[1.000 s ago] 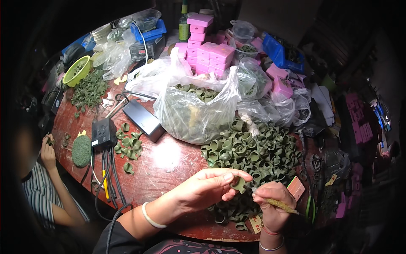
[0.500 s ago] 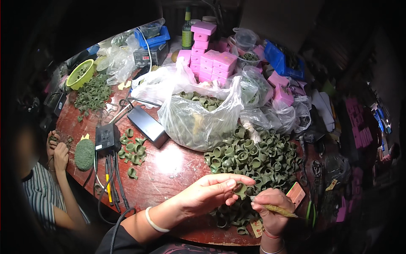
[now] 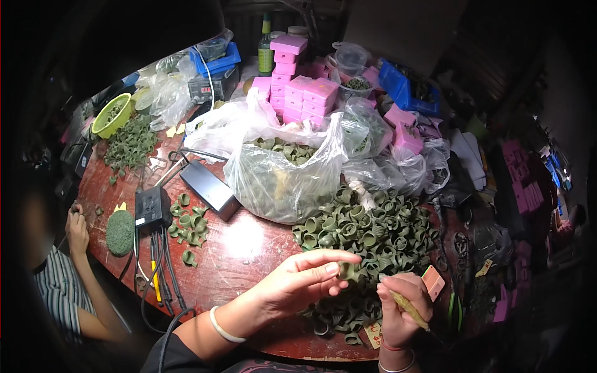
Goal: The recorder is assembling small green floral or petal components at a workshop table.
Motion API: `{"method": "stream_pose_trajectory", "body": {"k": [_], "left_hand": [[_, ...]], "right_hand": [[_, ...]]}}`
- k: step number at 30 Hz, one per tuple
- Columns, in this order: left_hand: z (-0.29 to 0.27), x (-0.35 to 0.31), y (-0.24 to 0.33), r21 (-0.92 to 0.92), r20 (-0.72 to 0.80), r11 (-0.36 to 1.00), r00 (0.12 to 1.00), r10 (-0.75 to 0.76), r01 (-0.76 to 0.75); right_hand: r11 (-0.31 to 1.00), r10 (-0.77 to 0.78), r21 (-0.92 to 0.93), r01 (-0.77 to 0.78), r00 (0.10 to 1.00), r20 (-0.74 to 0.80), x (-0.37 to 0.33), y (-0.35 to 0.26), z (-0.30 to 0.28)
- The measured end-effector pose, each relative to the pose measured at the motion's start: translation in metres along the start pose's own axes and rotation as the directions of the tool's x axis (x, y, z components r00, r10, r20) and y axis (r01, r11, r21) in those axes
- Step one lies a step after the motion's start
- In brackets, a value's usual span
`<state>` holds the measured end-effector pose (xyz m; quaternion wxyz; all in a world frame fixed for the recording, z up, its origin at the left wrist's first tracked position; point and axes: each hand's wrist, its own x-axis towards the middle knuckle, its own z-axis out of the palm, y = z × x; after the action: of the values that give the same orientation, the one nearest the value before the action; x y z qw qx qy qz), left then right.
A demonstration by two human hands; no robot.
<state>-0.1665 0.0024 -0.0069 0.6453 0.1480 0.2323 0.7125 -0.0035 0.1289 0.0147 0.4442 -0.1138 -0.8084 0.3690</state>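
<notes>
Near the table's front edge, my left hand (image 3: 298,280) pinches a small dark green ring (image 3: 348,271) between thumb and fingers. To its right, my right hand (image 3: 404,301) is closed around a pen-like tool with a yellowish wrapped handle (image 3: 411,311). The tool's tip points toward the ring, with a gap between them. Just beyond and beneath both hands spreads a heap of similar green rings (image 3: 367,230), partly hidden by my fingers. A reddish-orange block (image 3: 433,283) lies beside my right hand.
An open plastic bag (image 3: 283,186) of green pieces stands behind the heap. Stacked pink boxes (image 3: 320,93) rise farther back. Left are a black adapter (image 3: 208,189), cables, loose rings (image 3: 189,227) and a green pad (image 3: 120,233). A co-worker's hand (image 3: 78,233) is at the left edge.
My right hand has drawn away from the ring, and its tool now tilts more steeply. The ring has turned slightly in my left fingers. The whole view has shifted a little.
</notes>
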Motion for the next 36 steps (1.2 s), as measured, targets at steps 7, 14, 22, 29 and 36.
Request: {"method": "stream_pose_trajectory", "body": {"k": [7,14,22,29,36], "left_hand": [[0.009,0.001,0.002,0.090,-0.158,0.994,0.984,0.076,-0.062],[0.001,0.000,0.000,0.073,-0.154,0.995,0.985,0.078,-0.067],[-0.001,0.002,0.007,-0.014,-0.219,0.981,0.958,0.186,-0.194],[-0.008,-0.002,0.010,0.020,-0.183,0.993,0.976,0.121,-0.119],[0.004,0.000,0.009,0.097,-0.270,0.993,0.959,0.086,-0.062]], "right_hand": [[0.996,-0.048,0.079,0.039,0.992,0.113,0.001,0.000,0.003],[0.992,-0.129,0.019,0.128,0.988,0.083,-0.004,0.000,0.005],[0.921,0.387,0.050,-0.386,0.894,-0.225,-0.004,0.002,0.002],[0.870,0.159,-0.491,-0.057,0.972,0.170,0.000,0.016,0.001],[0.742,0.226,-0.667,0.067,0.912,0.343,0.001,0.009,0.002]]}}
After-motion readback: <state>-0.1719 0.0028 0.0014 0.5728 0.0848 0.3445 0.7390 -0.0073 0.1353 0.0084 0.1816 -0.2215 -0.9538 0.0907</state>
